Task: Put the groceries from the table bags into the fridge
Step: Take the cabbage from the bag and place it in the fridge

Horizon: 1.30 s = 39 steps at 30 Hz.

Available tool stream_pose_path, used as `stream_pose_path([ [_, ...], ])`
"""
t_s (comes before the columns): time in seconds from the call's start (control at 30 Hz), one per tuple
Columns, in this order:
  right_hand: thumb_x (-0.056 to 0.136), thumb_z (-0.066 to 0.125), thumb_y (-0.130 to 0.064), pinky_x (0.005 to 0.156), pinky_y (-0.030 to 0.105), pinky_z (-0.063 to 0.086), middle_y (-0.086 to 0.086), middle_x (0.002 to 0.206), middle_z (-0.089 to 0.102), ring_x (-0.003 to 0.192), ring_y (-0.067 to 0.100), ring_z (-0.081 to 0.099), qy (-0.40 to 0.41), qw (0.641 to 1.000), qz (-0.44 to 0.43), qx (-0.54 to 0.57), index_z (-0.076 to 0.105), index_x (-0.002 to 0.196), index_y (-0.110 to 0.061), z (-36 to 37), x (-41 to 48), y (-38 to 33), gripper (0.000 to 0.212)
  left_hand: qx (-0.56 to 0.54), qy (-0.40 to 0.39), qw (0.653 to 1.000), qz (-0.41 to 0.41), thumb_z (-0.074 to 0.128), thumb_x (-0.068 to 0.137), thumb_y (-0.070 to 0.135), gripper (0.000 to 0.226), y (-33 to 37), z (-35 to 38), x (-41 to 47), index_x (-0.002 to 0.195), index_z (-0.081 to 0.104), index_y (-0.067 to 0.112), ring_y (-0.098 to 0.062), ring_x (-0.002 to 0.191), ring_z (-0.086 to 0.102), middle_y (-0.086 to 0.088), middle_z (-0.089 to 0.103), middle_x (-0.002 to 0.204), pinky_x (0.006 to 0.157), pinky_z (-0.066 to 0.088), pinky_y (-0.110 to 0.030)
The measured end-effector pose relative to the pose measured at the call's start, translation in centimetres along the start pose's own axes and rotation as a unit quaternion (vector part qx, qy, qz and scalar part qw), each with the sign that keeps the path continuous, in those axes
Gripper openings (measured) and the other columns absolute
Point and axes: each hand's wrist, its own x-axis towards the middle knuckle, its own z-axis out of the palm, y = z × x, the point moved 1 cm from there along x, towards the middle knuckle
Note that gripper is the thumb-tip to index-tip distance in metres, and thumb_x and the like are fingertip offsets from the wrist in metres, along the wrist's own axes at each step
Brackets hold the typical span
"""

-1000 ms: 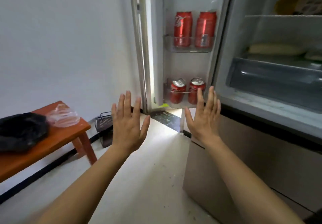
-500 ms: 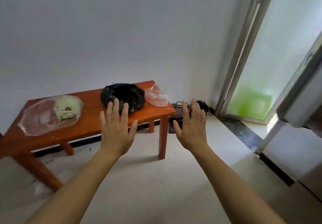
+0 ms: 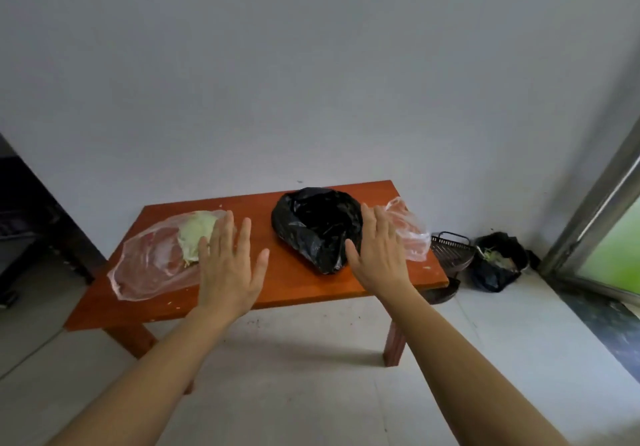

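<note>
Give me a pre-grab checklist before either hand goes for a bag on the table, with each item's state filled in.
1. Left hand free: ok, open with fingers spread, holding nothing.
2. Right hand free: ok, open and holding nothing.
3. Bags on the orange table: ok, clear bag with the cabbage at left, black bag in the middle, small clear bag at right.
4. Black bag's contents: cannot tell, the plastic is opaque.
5. Fridge ready to receive: cannot tell, it is out of view.
6. Floor between person and table: ok, nothing in the way; the wire basket sits beyond the right end.
</note>
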Motion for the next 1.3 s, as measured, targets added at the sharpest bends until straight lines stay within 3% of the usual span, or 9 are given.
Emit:
stream_pose_path([
  [0.17, 0.102, 0.045, -0.045, 0.115, 0.045, 0.032, 0.015, 0.164, 0.020, 0.149, 0.031, 0.023, -0.044, 0.997, -0.060, -0.005, 0.014, 0.160, -0.014, 5.3, 6.4, -6.3, 0.073, 0.007, 0.000, 0.999, -0.036, 0.022, 0.101, 0.055, 0.065, -6.7, 1.7, 4.4, 0.153, 0.026, 0.015, -0.036, 0.149, 0.019, -0.016, 0.016, 0.163, 0.116, 0.026, -0.060],
  [0.3, 0.100, 0.047, -0.043, 0.113, 0.044, 0.036, 0.015, 0.161, 0.027, 0.148, 0.031, 0.028, -0.055, 0.993, -0.100, -0.010, 0.022, 0.158, -0.012, 9.9, 10.6, -11.7, 0.070, -0.011, -0.002, 0.997, -0.072, 0.024, 0.102, 0.054, 0.066, -12.6, 4.2, 7.8, 0.156, 0.019, 0.016, -0.034, 0.151, 0.013, -0.014, 0.007, 0.165, 0.119, 0.018, -0.054],
  [0.5, 0.101, 0.047, -0.040, 0.110, 0.045, 0.041, 0.013, 0.159, 0.032, 0.145, 0.030, 0.033, -0.091, 0.990, -0.107, -0.010, 0.025, 0.157, -0.013, 18.1, 16.8, -19.6, 0.066, -0.046, -0.051, 0.995, -0.068, 0.013, 0.098, 0.059, 0.072, -23.5, 8.7, 13.6, 0.155, 0.024, 0.016, -0.032, 0.150, 0.020, -0.014, 0.016, 0.164, 0.119, 0.023, -0.050],
  [0.7, 0.100, 0.049, -0.029, 0.092, 0.043, 0.050, 0.007, 0.141, 0.051, 0.127, 0.028, 0.051, -0.208, 0.971, -0.112, 0.027, 0.042, 0.148, -0.018, 26.4, 20.0, -27.2, 0.050, -0.063, -0.132, 0.988, -0.048, 0.010, 0.100, 0.058, 0.069, -33.4, 13.6, 17.3, 0.151, 0.033, 0.018, -0.029, 0.143, 0.037, -0.011, 0.039, 0.155, 0.116, 0.034, -0.049],
  [0.83, 0.101, 0.043, -0.018, 0.083, 0.035, 0.057, 0.000, 0.134, 0.063, 0.102, 0.019, 0.067, -0.348, 0.924, -0.096, 0.127, 0.056, 0.139, -0.019, 31.7, 21.0, -31.2, 0.040, -0.061, -0.185, 0.980, -0.041, -0.002, 0.094, 0.062, 0.082, -37.4, 16.7, 19.5, 0.144, 0.043, 0.014, -0.027, 0.137, 0.044, -0.009, 0.047, 0.149, 0.112, 0.040, -0.047],
  [1.0, 0.101, 0.037, -0.007, 0.081, 0.031, 0.050, 0.012, 0.138, 0.058, 0.106, 0.028, 0.063, -0.473, 0.873, -0.045, 0.110, 0.049, 0.144, -0.006, 36.8, 23.3, -32.5, 0.045, -0.061, -0.259, 0.963, -0.035, 0.021, 0.102, 0.046, 0.052, -39.0, 20.5, 22.0, 0.138, 0.048, 0.019, -0.021, 0.127, 0.048, 0.001, 0.048, 0.144, 0.104, 0.041, -0.043],
  [1.13, 0.098, 0.041, -0.010, 0.090, 0.042, 0.053, 0.019, 0.135, 0.057, 0.117, 0.037, 0.058, -0.419, 0.907, 0.001, 0.035, 0.045, 0.143, -0.004, 39.8, 26.8, -29.6, 0.045, -0.033, -0.301, 0.953, -0.018, 0.029, 0.105, 0.040, 0.051, -39.1, 22.7, 24.0, 0.149, 0.037, 0.017, -0.023, 0.139, 0.038, -0.003, 0.041, 0.153, 0.114, 0.031, -0.041],
  [1.23, 0.098, 0.045, -0.017, 0.098, 0.044, 0.046, 0.017, 0.159, 0.028, 0.130, 0.039, 0.049, -0.412, 0.910, 0.016, 0.037, 0.020, 0.157, -0.018, 41.4, 29.7, -28.2, 0.064, -0.030, -0.330, 0.943, -0.043, 0.031, 0.103, 0.039, 0.051, -39.9, 24.9, 25.9, 0.150, 0.034, 0.020, -0.025, 0.143, 0.034, -0.005, 0.038, 0.155, 0.116, 0.030, -0.046],
  [1.3, 0.100, 0.047, -0.024, 0.099, 0.046, 0.044, 0.018, 0.156, 0.030, 0.131, 0.040, 0.047, -0.426, 0.904, -0.019, 0.023, 0.028, 0.152, -0.016, 43.0, 31.2, -27.6, 0.056, -0.036, -0.326, 0.943, -0.051, 0.032, 0.102, 0.037, 0.048, -40.6, 26.1, 27.3, 0.146, 0.040, 0.022, -0.024, 0.140, 0.039, -0.003, 0.045, 0.151, 0.114, 0.033, -0.048],
])
